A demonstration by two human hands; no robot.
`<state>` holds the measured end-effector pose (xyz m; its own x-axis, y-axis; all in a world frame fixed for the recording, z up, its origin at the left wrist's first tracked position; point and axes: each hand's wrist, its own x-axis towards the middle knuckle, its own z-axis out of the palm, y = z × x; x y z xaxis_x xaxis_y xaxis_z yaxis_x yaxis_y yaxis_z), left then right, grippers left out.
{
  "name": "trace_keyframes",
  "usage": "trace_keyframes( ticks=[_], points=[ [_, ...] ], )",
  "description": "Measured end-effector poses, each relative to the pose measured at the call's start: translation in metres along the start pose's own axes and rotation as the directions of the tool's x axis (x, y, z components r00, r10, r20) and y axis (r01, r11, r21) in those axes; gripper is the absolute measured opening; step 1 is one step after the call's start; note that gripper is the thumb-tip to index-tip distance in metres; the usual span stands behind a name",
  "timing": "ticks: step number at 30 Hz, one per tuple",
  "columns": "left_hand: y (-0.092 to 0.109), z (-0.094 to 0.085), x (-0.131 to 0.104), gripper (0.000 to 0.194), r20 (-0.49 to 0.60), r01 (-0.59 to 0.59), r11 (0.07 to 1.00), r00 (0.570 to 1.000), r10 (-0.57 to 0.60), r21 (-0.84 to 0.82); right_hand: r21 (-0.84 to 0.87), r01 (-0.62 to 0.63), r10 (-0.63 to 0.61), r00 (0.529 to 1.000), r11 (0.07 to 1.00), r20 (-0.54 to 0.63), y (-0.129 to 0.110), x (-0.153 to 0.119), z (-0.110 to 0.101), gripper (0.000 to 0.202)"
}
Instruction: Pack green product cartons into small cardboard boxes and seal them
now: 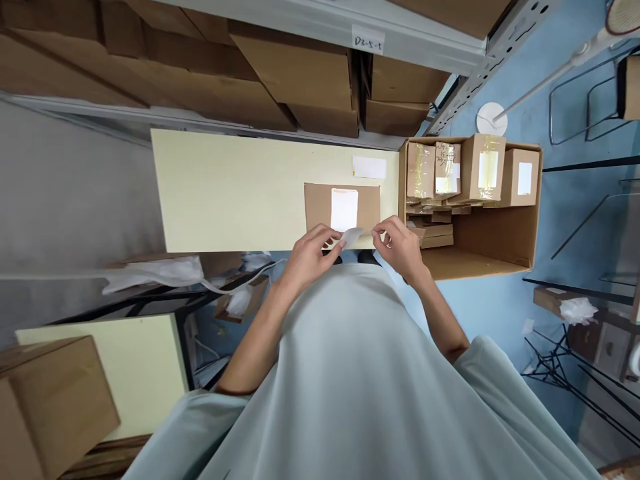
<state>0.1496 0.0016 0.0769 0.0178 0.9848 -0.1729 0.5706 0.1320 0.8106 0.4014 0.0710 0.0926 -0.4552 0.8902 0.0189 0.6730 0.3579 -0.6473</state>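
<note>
My left hand [314,255] pinches a small whitish, translucent strip [352,236] between thumb and fingertips at the table's near edge. Facing it, my right hand [399,248] has its thumb and fingers pressed together close to the strip's right end; whether they grip the strip or some tiny piece is too small to tell. Just beyond both hands, a flat brown cardboard box [318,203] lies on the pale yellow table [235,190]. A white label [344,209] is on the box's top. Farther back on the table rests a white paper slip [369,167].
To the right stands a large open carton [505,245] holding several smaller taped boxes [483,170]. A metal shelf [310,20] loaded with brown boxes runs along the back. A cardboard box [60,400] sits on another table at lower left. A white stand [492,119] is on the blue floor.
</note>
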Motion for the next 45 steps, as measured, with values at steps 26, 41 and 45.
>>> trace_keyframes(
  ticks=[26,41,45],
  points=[
    [-0.010,0.003,0.005,0.051,0.390,0.532,0.295,0.817,-0.425,-0.794,0.772,-0.362,0.579,0.815,0.523,-0.009,-0.063,-0.002,0.036,0.037],
    [-0.028,-0.009,0.009,0.045,0.388,0.513,0.274,0.829,-0.402,-0.813,0.749,-0.343,0.573,0.817,0.568,-0.060,-0.097,-0.006,0.064,0.040],
    [-0.034,-0.017,0.011,0.045,0.097,0.314,0.546,0.916,-0.389,-0.777,0.717,-0.430,0.647,0.761,0.549,-0.038,-0.087,-0.015,0.072,0.046]
  ],
)
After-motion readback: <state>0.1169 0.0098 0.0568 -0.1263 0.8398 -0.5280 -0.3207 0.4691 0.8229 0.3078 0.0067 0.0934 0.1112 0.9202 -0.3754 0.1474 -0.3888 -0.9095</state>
